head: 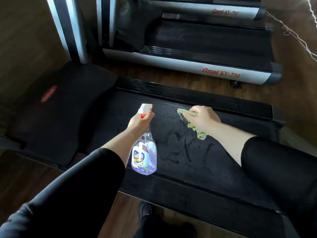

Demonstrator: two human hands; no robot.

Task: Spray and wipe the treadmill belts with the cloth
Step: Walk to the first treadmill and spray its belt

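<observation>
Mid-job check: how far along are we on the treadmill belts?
Done: the near treadmill belt is sprayed; wet streaks show across its middle. In hand: the right hand holds the yellow-green cloth on that belt, while the left hand grips the spray bottle. Left: the rest of this belt, then the Ganas KY-730 belt behind, whose state I cannot judge.

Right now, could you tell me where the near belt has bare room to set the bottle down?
The belt is bare, though wet-streaked, between the spray bottle and the right forearm, and again between the bottle and the motor cover. Crowded by the far edge, where the right hand holds the cloth.
</observation>
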